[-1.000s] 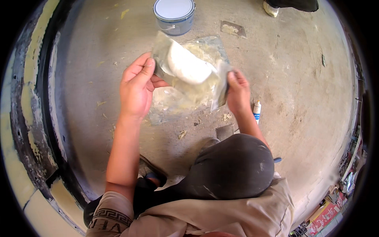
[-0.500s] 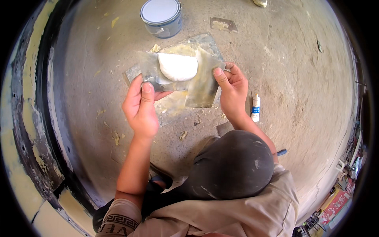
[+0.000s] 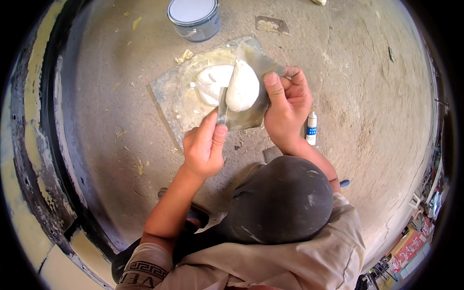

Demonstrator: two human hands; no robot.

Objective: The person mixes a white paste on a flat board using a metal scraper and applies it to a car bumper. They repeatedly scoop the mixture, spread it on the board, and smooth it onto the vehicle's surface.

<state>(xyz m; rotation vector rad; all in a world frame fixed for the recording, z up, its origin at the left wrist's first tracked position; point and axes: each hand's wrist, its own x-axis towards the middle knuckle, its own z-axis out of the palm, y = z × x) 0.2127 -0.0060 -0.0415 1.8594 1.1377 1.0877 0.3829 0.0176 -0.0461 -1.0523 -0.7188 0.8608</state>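
rough concrete floor [image 3: 367, 96], paint can [image 3: 194, 18], smeared mixing board [image 3: 174, 96]

A round tin can [image 3: 194, 18] is standing on the concrete floor [image 3: 377, 96] at the upper edge of the view, left of centre; its wall is showing blue-grey, its flat top white, and a thin wire handle is hanging against its side. A small upright tube [image 3: 311, 128] is lying on the floor just beside the right hand [image 3: 286, 108], its body white, with a blue label band around the middle and a pale cap pointing away from the person. At the lower right rim, red and yellow printed packaging or signage [image 3: 408, 249] is showing, too bent and small to make out further.
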